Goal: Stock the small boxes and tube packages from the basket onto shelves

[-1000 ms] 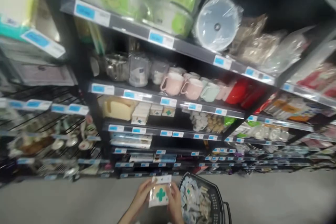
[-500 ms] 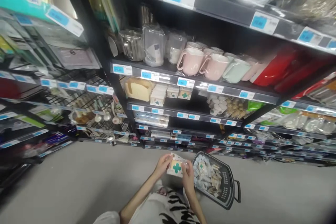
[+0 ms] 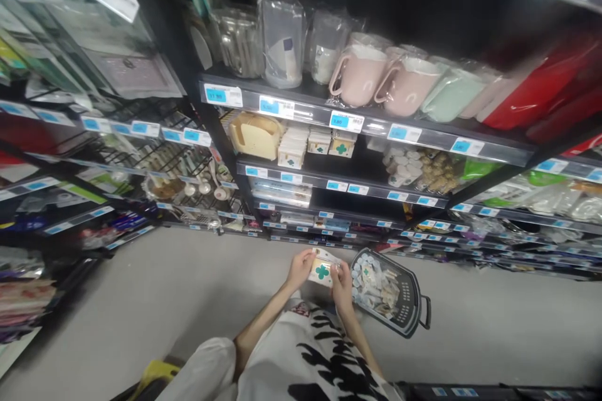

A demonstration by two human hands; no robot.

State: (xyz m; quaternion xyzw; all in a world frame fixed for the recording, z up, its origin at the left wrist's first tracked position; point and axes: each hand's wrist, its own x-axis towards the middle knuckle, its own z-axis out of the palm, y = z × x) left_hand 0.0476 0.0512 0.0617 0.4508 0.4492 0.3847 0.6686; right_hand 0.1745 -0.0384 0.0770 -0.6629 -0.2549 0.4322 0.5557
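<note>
A small white and tan pack with a green clover printed on it (image 3: pixel 322 272) is held between my two hands, above the floor and in front of my body. My left hand (image 3: pixel 299 270) grips its left end, fingers closed on the edge. On the right end, my right hand (image 3: pixel 342 282) pinches the pack with thumb and fingers. Just right of that hand, a dark shopping basket (image 3: pixel 404 302) stands low down, holding several wrapped goods, among them a similar clover pack (image 3: pixel 366 271).
Ahead rises a shelf unit with pink mugs (image 3: pixel 361 75), a wooden holder (image 3: pixel 256 136) and more clover packs (image 3: pixel 342 145). Left are racks of utensils (image 3: pixel 190 188). Grey floor (image 3: pixel 197 276) lies below; something yellow (image 3: pixel 157 376) is at lower left.
The view has tilted down, so the shelves sit higher in the picture and more floor and clothing show. Both hands keep their hold on the pack.
</note>
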